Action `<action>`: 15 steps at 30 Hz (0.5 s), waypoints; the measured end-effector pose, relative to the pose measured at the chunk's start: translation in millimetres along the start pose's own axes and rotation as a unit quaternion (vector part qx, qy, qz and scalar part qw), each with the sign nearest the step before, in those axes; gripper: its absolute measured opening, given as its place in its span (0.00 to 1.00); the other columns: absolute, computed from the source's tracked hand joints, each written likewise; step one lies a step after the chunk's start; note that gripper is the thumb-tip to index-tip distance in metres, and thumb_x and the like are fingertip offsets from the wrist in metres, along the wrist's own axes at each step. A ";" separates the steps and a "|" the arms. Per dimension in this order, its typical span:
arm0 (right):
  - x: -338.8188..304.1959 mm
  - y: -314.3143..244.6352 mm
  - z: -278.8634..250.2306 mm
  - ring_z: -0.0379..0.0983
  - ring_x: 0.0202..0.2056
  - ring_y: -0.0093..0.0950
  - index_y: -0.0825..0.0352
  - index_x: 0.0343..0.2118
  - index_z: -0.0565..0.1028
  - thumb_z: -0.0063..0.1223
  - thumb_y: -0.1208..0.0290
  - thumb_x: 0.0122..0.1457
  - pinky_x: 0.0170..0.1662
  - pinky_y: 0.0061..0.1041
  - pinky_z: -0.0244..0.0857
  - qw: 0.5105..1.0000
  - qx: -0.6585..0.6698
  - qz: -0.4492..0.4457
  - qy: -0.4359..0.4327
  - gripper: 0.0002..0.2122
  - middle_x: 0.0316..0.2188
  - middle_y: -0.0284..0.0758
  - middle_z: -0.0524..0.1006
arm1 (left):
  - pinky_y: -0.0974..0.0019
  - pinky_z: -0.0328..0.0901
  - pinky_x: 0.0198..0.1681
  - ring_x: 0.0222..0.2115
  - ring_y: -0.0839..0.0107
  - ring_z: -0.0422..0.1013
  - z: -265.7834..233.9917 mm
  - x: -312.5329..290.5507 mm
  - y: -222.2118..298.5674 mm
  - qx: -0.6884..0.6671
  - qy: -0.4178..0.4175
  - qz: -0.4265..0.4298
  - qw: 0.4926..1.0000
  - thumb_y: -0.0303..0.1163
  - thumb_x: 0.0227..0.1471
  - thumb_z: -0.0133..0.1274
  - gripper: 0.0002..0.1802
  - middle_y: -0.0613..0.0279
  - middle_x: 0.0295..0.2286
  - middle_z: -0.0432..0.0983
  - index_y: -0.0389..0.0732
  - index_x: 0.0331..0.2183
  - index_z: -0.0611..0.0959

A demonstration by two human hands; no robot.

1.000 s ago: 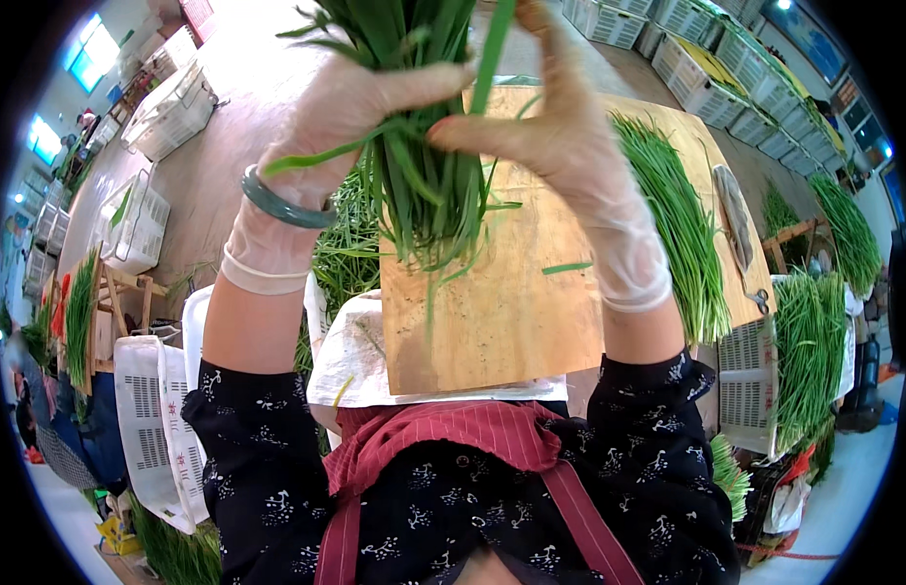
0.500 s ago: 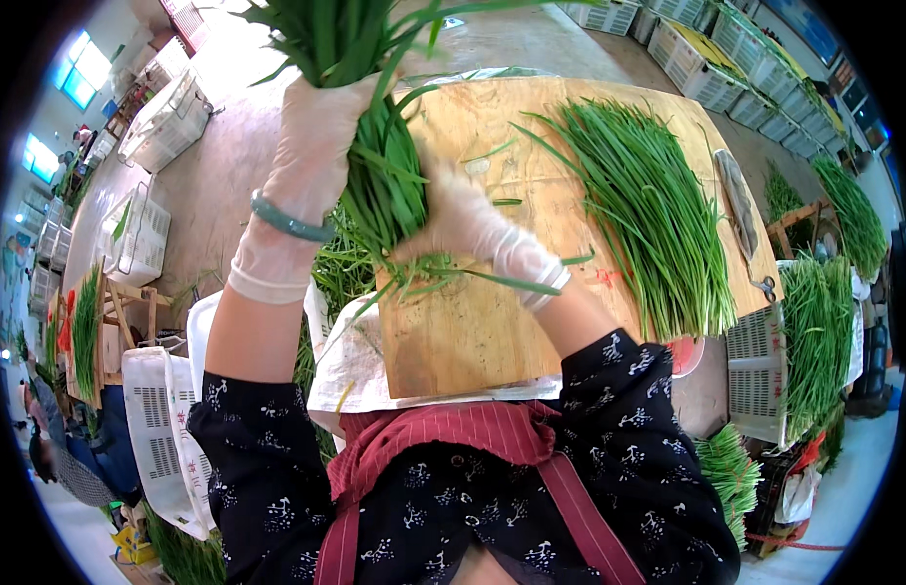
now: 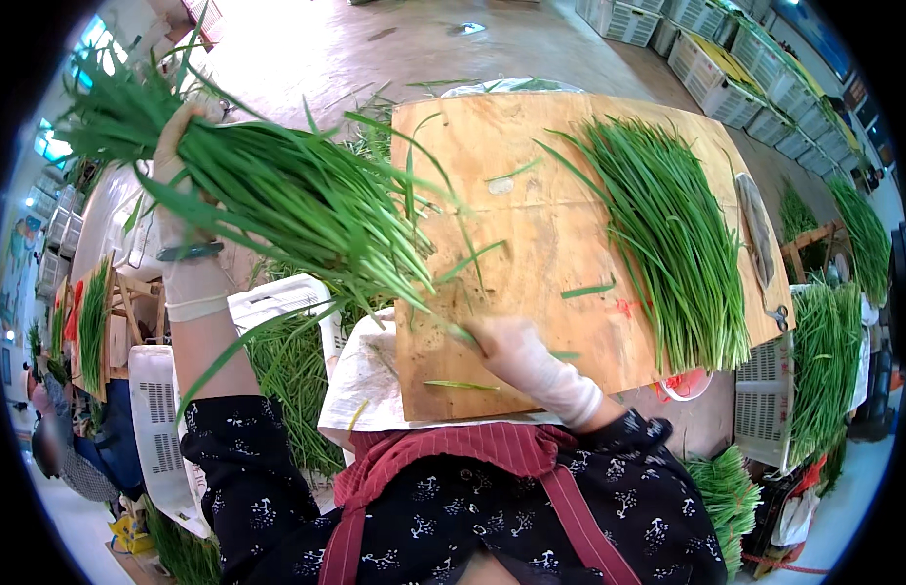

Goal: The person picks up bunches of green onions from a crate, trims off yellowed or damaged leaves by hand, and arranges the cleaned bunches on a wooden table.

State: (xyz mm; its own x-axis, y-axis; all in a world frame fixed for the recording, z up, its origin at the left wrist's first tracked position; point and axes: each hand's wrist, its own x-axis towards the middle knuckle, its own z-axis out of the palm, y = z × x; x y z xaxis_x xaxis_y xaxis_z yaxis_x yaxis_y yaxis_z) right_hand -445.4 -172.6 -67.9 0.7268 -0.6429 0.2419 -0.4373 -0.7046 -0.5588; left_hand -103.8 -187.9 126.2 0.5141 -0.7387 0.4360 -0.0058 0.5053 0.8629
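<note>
My gloved left hand (image 3: 175, 161) is raised at the upper left, closed around a bunch of garlic chives (image 3: 302, 190) near its leafy end. The pale stem ends slant down to the right over the board's left edge, with a few long leaves hanging loose. My gloved right hand (image 3: 531, 366), somewhat blurred, is low over the wooden board (image 3: 511, 273). Its fingers are pinched together at a thin green chive leaf (image 3: 461, 333) close to the bunch's stem ends. A neat pile of garlic chives (image 3: 672, 244) lies on the board's right side.
Scissors (image 3: 780, 317) and a long grey item (image 3: 754, 229) lie along the board's right edge. Loose chives (image 3: 292, 366) fill a white crate below left. A white bucket (image 3: 687, 385) stands under the right edge. Stacked crates (image 3: 711, 73) line the far right.
My left hand has swung left with the bunch, tipping it from upright to slanting. My right hand has left the bunch's side and moved down toward me and right. Loose leaf bits have shifted.
</note>
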 end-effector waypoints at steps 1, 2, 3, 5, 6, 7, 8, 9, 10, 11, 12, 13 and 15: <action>-16.4 2.6 -7.1 0.71 0.23 0.39 0.64 0.28 0.71 0.50 0.64 0.51 0.24 0.34 0.63 0.996 -0.013 0.017 -0.085 0.09 0.19 0.41 0.72 | 0.69 0.70 0.30 0.24 0.71 0.71 -10.4 2.3 12.1 -0.047 0.009 -0.031 0.998 0.29 0.51 0.45 0.06 0.63 0.22 0.71 0.38 0.29 0.75; -26.4 5.1 -19.2 0.71 0.24 0.38 0.66 0.28 0.72 0.50 0.66 0.51 0.25 0.32 0.64 0.985 -0.026 0.028 -0.171 0.08 0.19 0.42 0.72 | 0.69 0.70 0.29 0.25 0.71 0.71 -26.6 4.1 25.1 -0.092 0.022 -0.058 0.994 0.30 0.51 0.45 0.06 0.63 0.21 0.71 0.38 0.27 0.75; -28.9 10.1 -40.9 0.72 0.28 0.37 0.63 0.32 0.73 0.48 0.66 0.53 0.30 0.30 0.65 0.973 0.030 0.049 -0.222 0.08 0.24 0.43 0.74 | 0.67 0.69 0.32 0.24 0.71 0.70 -53.5 13.2 27.5 -0.067 0.032 -0.057 0.996 0.31 0.51 0.45 0.07 0.64 0.19 0.70 0.40 0.24 0.73; -17.8 1.0 -94.7 0.73 0.34 0.31 0.61 0.38 0.74 0.45 0.68 0.56 0.37 0.26 0.65 0.941 0.250 0.101 -0.205 0.09 0.32 0.41 0.75 | 0.66 0.67 0.35 0.24 0.72 0.69 -47.3 10.8 18.1 -0.151 0.000 -0.081 0.985 0.31 0.52 0.43 0.08 0.65 0.19 0.69 0.40 0.24 0.73; 3.6 -7.5 -117.0 0.73 0.36 0.27 0.62 0.40 0.73 0.45 0.69 0.56 0.40 0.24 0.65 0.892 0.413 0.119 -0.139 0.10 0.36 0.37 0.75 | 0.65 0.67 0.37 0.23 0.72 0.68 -52.9 4.3 16.7 -0.182 -0.009 -0.096 0.978 0.31 0.52 0.42 0.09 0.65 0.18 0.69 0.40 0.24 0.73; 36.7 -16.2 -138.1 0.71 0.38 0.23 0.65 0.40 0.73 0.46 0.72 0.56 0.42 0.22 0.64 0.933 0.347 -0.046 -0.082 0.10 0.38 0.32 0.75 | 0.65 0.63 0.40 0.23 0.72 0.67 -60.2 -2.0 24.3 -0.185 -0.036 -0.093 0.978 0.31 0.53 0.39 0.09 0.66 0.20 0.69 0.39 0.27 0.72; 65.6 -23.1 -140.7 0.70 0.39 0.23 0.66 0.42 0.72 0.45 0.70 0.57 0.43 0.21 0.63 0.911 0.394 -0.115 0.033 0.11 0.40 0.35 0.74 | 0.65 0.63 0.40 0.24 0.72 0.67 -51.8 -7.5 25.4 -0.217 -0.037 -0.093 0.971 0.31 0.53 0.39 0.08 0.66 0.20 0.69 0.39 0.28 0.72; 91.9 -43.3 -154.4 0.69 0.42 0.24 0.68 0.44 0.70 0.40 0.65 0.59 0.45 0.22 0.62 0.898 0.401 -0.168 0.061 0.15 0.40 0.37 0.73 | 0.66 0.63 0.40 0.24 0.72 0.67 -37.6 -16.0 22.2 -0.249 -0.037 -0.093 0.963 0.31 0.54 0.39 0.08 0.66 0.21 0.69 0.39 0.29 0.71; 121.8 -65.1 -163.2 0.67 0.45 0.26 0.69 0.46 0.68 0.35 0.60 0.61 0.47 0.24 0.60 0.880 0.409 -0.223 0.086 0.19 0.41 0.39 0.73 | 0.66 0.63 0.40 0.25 0.73 0.67 -32.1 -24.3 23.9 -0.277 -0.032 -0.089 0.956 0.31 0.54 0.38 0.08 0.67 0.22 0.69 0.38 0.31 0.71; 164.7 -51.1 -138.4 0.66 0.45 0.27 0.69 0.46 0.68 0.31 0.57 0.61 0.49 0.24 0.58 0.904 0.388 -0.163 0.078 0.21 0.44 0.40 0.70 | 0.67 0.62 0.41 0.27 0.73 0.67 -25.5 -24.2 17.2 -0.302 -0.067 -0.114 0.944 0.31 0.54 0.38 0.09 0.67 0.24 0.69 0.38 0.34 0.70; 181.7 -54.6 -125.6 0.66 0.46 0.27 0.69 0.46 0.68 0.28 0.54 0.60 0.50 0.24 0.57 0.888 0.439 -0.136 -0.012 0.24 0.45 0.40 0.69 | 0.67 0.62 0.41 0.27 0.73 0.67 -26.5 -26.6 24.0 -0.314 -0.071 -0.108 0.941 0.31 0.54 0.38 0.09 0.67 0.24 0.69 0.38 0.34 0.70; 199.8 -51.9 -109.4 0.65 0.46 0.28 0.69 0.46 0.68 0.26 0.50 0.60 0.51 0.25 0.56 0.869 0.477 -0.091 -0.094 0.26 0.47 0.41 0.68 | 0.66 0.62 0.41 0.28 0.73 0.67 -28.6 -25.9 20.7 -0.330 -0.075 -0.107 0.935 0.32 0.54 0.38 0.09 0.68 0.24 0.69 0.38 0.34 0.70; 191.7 -54.2 -86.5 0.66 0.46 0.28 0.71 0.48 0.66 0.29 0.43 0.56 0.51 0.27 0.57 0.736 0.617 -0.048 -0.276 0.32 0.48 0.40 0.67 | 0.65 0.62 0.41 0.29 0.72 0.67 -46.7 -23.2 15.5 -0.353 -0.093 -0.084 0.927 0.32 0.54 0.39 0.08 0.67 0.25 0.69 0.39 0.31 0.70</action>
State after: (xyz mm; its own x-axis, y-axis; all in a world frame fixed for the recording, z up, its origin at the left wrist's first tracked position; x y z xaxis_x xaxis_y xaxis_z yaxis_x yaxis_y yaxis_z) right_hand -328.2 -283.6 77.3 0.9762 -0.1489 0.1578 0.1955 0.2887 -0.9372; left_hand -75.8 -142.1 117.6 0.2992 -0.8643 0.4042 0.6571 0.4938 0.5695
